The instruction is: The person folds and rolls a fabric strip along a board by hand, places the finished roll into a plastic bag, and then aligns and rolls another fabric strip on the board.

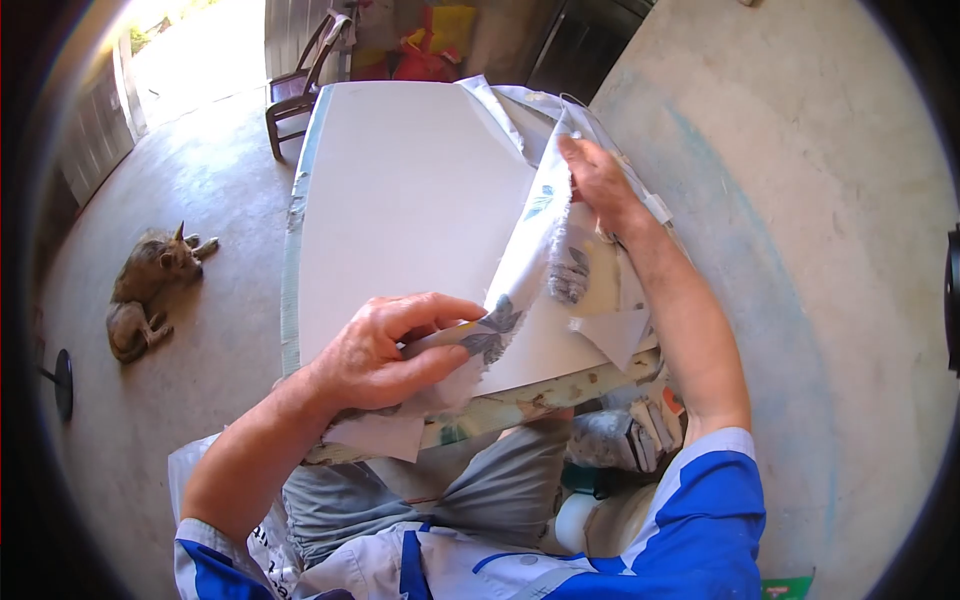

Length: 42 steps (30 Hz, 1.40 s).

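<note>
A white fabric strip (538,215) with grey-blue leaf prints and a frayed edge runs slantwise over a large white board (400,190). My left hand (385,345) holds its lower end, thumb and index finger on either side of the cloth. Higher up, the fingers of my right hand (598,182) are closed on the strip near the board's right side. Under the cloth on the right shows a yellowish surface with a grey leaf patch (570,275). A loose white flap (612,335) lies below it. The fingertips of my right hand are partly hidden.
The board rests over my lap, its worn greenish edge (530,403) towards me. A dog (150,290) lies on the concrete floor at left. A wooden chair (300,90) stands behind the board. Rags and containers (615,440) are below right, near my knee.
</note>
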Each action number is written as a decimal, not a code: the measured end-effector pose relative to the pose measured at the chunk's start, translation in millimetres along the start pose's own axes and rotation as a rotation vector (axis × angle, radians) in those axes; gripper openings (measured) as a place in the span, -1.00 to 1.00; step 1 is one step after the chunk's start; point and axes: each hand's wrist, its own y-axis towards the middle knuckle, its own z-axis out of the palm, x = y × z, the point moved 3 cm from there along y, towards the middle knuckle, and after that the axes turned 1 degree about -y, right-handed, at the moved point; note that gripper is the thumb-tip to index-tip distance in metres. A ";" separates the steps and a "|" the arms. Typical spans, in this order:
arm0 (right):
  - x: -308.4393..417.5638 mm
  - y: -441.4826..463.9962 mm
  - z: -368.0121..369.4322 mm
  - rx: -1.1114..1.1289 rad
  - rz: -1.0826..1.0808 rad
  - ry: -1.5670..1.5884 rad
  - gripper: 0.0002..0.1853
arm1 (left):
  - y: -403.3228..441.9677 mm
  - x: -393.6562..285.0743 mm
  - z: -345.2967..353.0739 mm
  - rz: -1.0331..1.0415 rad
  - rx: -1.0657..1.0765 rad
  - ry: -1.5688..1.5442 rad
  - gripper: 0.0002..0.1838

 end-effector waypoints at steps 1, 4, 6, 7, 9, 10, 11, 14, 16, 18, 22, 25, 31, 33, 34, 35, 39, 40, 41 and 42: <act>25.2 -13.0 20.7 -0.038 0.002 -0.012 -0.44 | -0.7 4.5 0.6 0.000 -0.017 -0.030 -0.58; 42.4 -35.6 56.0 0.210 0.083 0.081 -0.47 | -2.6 -2.7 -4.4 -0.136 -0.016 -0.044 -0.55; 51.1 -54.6 73.3 0.483 0.101 0.126 -0.52 | -2.7 -8.3 -6.6 -0.138 0.024 -0.054 -0.50; 61.1 -69.9 74.0 0.610 0.078 0.122 -0.55 | -4.0 -8.9 -6.8 -0.140 0.046 -0.062 -0.48; 64.9 -80.7 64.5 0.697 0.053 0.114 -0.63 | -6.4 -1.8 -3.7 -0.052 0.058 -0.063 -0.45; 61.8 -82.3 53.3 0.656 0.051 0.110 -0.66 | -6.1 -0.7 -1.3 -0.007 0.070 -0.067 -0.44; 57.2 -84.4 37.4 0.613 0.051 0.107 -0.68 | -5.5 -0.9 -1.9 -0.034 0.106 -0.091 -0.42; 34.2 -55.8 -61.9 0.333 0.029 0.066 -0.71 | -4.3 2.9 3.2 -0.030 0.078 -0.107 -0.46; 9.5 -33.4 -151.0 0.164 0.227 0.090 -0.70 | -5.1 4.3 3.7 -0.052 0.101 -0.089 -0.48; -22.0 -21.3 -235.9 -0.075 0.143 -0.637 -0.61 | -4.8 3.9 2.1 -0.064 0.108 -0.068 -0.50; -78.5 -20.4 -298.3 -0.151 0.097 -1.182 -0.52 | -3.5 2.8 2.4 -0.081 0.135 -0.065 -0.52; -95.5 -20.2 -249.5 -0.094 0.076 -1.137 -0.54 | -3.9 5.7 4.5 -0.091 0.125 -0.043 -0.54; -94.4 9.3 -115.9 -0.020 -0.297 -1.081 -0.61 | -3.5 3.4 3.3 -0.124 0.118 -0.004 -0.57; -100.1 15.8 -93.0 -0.107 -0.344 -1.011 -0.62 | -3.7 3.3 2.7 -0.136 0.120 -0.005 -0.58; -110.0 20.6 -83.0 -0.131 -0.311 -0.996 -0.61 | -3.6 3.4 2.8 -0.142 0.121 -0.015 -0.59; -116.9 26.4 -77.3 -0.152 -0.279 -0.980 -0.61 | -3.5 3.7 2.7 -0.148 0.119 -0.025 -0.59; -100.5 29.8 -77.8 -0.251 -0.114 -0.950 -0.66 | -3.6 4.9 3.2 -0.134 0.110 -0.033 -0.62; -100.5 32.6 -80.1 -0.247 -0.134 -0.928 -0.67 | -3.1 4.5 3.0 -0.130 0.116 -0.026 -0.63; -99.3 34.9 -85.8 -0.245 -0.153 -0.908 -0.69 | -2.5 4.3 2.9 -0.124 0.124 -0.020 -0.64; -93.6 32.8 -89.3 -0.245 -0.168 -0.889 -0.70 | -2.6 4.3 2.9 -0.117 0.123 -0.027 -0.64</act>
